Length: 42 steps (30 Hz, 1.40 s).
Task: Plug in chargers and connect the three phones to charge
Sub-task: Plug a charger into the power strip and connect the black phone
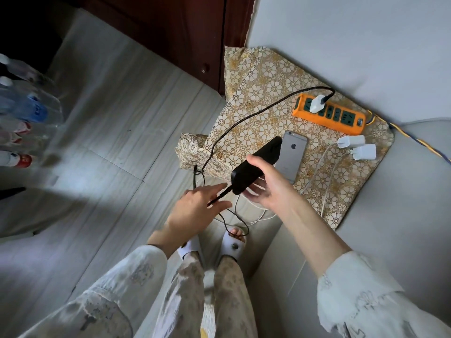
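Observation:
My right hand [266, 186] grips a black phone [256, 164] held tilted above the table's near edge. A black braided cable [246, 118] runs from a white charger [317, 103] plugged into the orange power strip [329, 113] down to the phone's lower end, where its plug [220, 195] sits. My left hand [197, 206] is at that plug, fingers spread around it. A grey phone [291, 154] lies face down on the patterned tablecloth [256, 93]. Two more white chargers [351, 141] [364, 152] lie unplugged beside the strip, their white cables [314, 176] trailing off the table.
The small table stands in a corner against a white wall [341, 32] and a dark wooden door [190, 32]. Several water bottles [26, 111] stand on the floor at far left. Loose cables hang over my slippered feet [231, 245].

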Available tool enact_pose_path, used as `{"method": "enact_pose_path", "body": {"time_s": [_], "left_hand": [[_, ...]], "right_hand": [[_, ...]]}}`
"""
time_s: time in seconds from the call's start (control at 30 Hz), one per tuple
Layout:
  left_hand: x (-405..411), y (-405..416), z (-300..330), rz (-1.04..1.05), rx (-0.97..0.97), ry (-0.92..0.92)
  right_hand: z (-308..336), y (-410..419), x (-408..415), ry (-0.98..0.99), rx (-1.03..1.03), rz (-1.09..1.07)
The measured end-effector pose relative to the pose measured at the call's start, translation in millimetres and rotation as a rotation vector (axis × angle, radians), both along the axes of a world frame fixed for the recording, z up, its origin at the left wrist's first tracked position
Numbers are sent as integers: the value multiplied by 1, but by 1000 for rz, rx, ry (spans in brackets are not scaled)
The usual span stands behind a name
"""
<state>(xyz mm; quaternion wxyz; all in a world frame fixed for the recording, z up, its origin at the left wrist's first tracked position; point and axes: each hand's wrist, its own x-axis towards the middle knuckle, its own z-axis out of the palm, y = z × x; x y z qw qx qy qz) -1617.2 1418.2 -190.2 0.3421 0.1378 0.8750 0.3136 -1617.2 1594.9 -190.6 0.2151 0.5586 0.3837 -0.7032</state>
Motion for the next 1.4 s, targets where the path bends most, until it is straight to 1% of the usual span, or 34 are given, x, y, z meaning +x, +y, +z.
{"method": "enact_pose_path", "body": {"time_s": [0.03,0.1,0.13,0.2,0.27,0.33,0.4,0.43,0.47,0.53,0.6,0.67,0.7,0.8,0.9,0.97,1.0,1.07,1.17,1.27,1.33,1.4], "left_hand": [[-3,-6,-6,27,36,-10],[-14,-15,-18,141,56,86],[-22,-18,-26,206,36,130],[-39,-15,-47,294,-21,124],[-54,-5,-71,285,-74,24],[-62,6,-95,274,-121,-123],[-64,15,-114,323,-116,-291],[-64,18,-121,363,-99,-345],[-65,20,-126,409,-67,-370],[-69,24,-132,453,-5,-355],[-71,22,-131,389,-31,-266],[-73,11,-125,300,-117,-76],[-75,3,-119,281,-129,29],[-92,-18,-92,279,-98,246],[-121,-26,-62,285,-153,438],[-142,-22,-47,284,-180,567],[-152,-18,-42,289,-187,597],[-166,-7,-43,325,-179,545],[-168,7,-61,417,-149,320],[-161,10,-86,472,-171,150],[-158,11,-98,478,-137,79],[-152,14,-102,465,-105,41]], "right_hand": [[-3,5,-4,-2,22,5],[-9,13,-12,-12,96,33],[-13,15,-17,-20,148,61],[-21,17,-24,-38,231,114],[-30,19,-30,-48,237,116],[-36,20,-33,-50,175,63],[-42,22,-31,-63,123,8],[-45,24,-29,-71,105,-4],[-47,24,-27,-73,88,-9],[-50,27,-23,-64,68,-8],[-51,30,-20,-57,69,-16],[-51,31,-20,-55,76,-10],[-51,30,-20,-59,84,-5],[-46,24,-26,-80,67,18],[-40,15,-37,-61,13,77],[-38,8,-47,-58,53,131],[-39,4,-53,-64,102,155],[-45,-4,-66,-71,234,196],[-63,-14,-81,-71,427,348],[-79,-18,-92,-168,681,433],[-83,-24,-98,-225,772,475],[-86,-29,-101,-243,813,483]]}}
